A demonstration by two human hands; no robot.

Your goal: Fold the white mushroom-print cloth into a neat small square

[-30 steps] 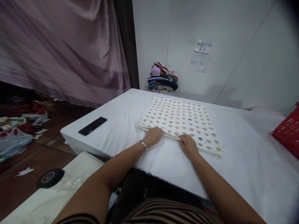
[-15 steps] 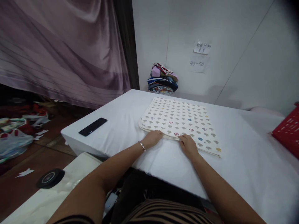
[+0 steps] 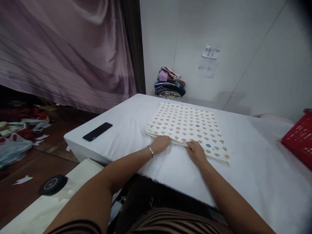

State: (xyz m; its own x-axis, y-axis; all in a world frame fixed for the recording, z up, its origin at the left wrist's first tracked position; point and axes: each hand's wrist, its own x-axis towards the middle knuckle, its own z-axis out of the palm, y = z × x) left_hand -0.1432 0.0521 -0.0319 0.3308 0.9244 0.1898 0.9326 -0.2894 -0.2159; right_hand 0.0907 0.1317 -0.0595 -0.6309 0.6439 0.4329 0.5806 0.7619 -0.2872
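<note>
Lower note (image 3: 205, 69) reading "45-50", upper note (image 3: 211, 52) blurred, left hand (image 3: 161, 144) and right hand (image 3: 197, 153) closed on folded cloth's (image 3: 186, 123) near edge, red basket (image 3: 299, 138) cut off

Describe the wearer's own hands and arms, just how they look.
Both the left hand and right hand are ungloved, the forearms bare. A silver-coloured bracelet circles the left wrist; none shows on the right. A dark-striped sleeve covers the left upper arm.
</note>
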